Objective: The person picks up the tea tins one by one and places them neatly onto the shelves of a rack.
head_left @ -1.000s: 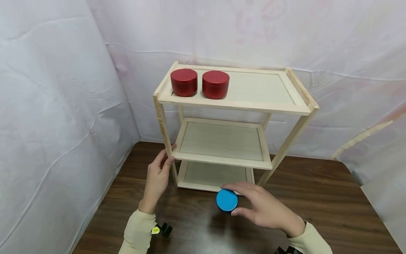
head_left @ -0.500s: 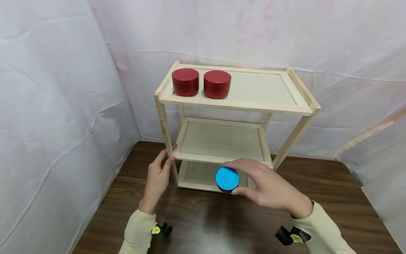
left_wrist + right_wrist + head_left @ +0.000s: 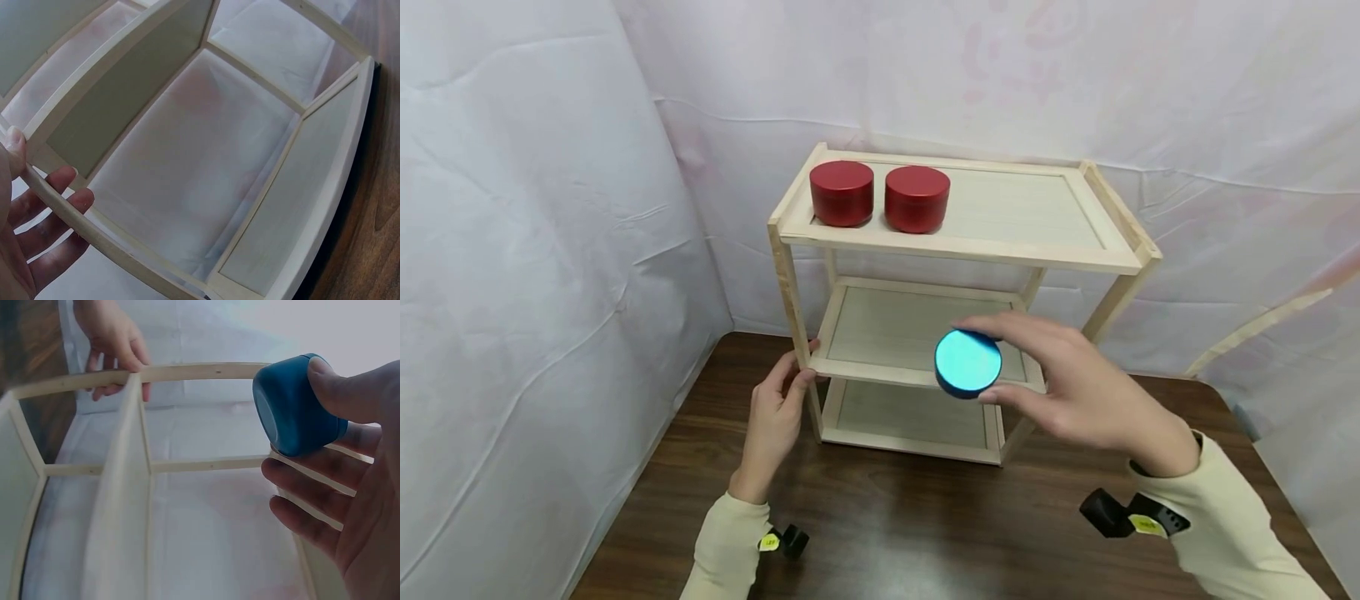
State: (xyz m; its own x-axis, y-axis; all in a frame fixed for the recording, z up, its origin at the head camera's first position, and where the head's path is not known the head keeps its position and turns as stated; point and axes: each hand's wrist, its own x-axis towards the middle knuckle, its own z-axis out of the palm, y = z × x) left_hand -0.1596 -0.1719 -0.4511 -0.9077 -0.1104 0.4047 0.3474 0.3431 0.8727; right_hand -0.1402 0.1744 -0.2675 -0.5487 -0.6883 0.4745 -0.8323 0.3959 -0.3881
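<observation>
My left hand point(image 3: 775, 421) holds the front left post point(image 3: 789, 296) of a three-tier pale wooden shelf rack point(image 3: 1022, 208) at the height of its middle shelf. In the left wrist view, the thumb and fingers point(image 3: 56, 231) lie on either side of that post. Between thumb and fingertips, my right hand point(image 3: 1075, 387) pinches a small round blue tin point(image 3: 967, 363), raised above the table and overlapping the middle shelf's front edge in the head view. The right wrist view shows the tin's side point(image 3: 294, 406). Two round red tins point(image 3: 842, 196) sit side by side on the top shelf's left half.
The rack stands on a dark wooden table point(image 3: 880, 517), its middle shelf point(image 3: 887, 325) and bottom shelf point(image 3: 910, 417) below the top one. White cloth point(image 3: 550, 250) hangs behind and to the left. Each wrist wears a small black camera point(image 3: 1105, 512).
My right hand has lifted the blue tin from low in front of the bottom shelf up to middle-shelf height, drifting slightly right. The left hand stays on the post.
</observation>
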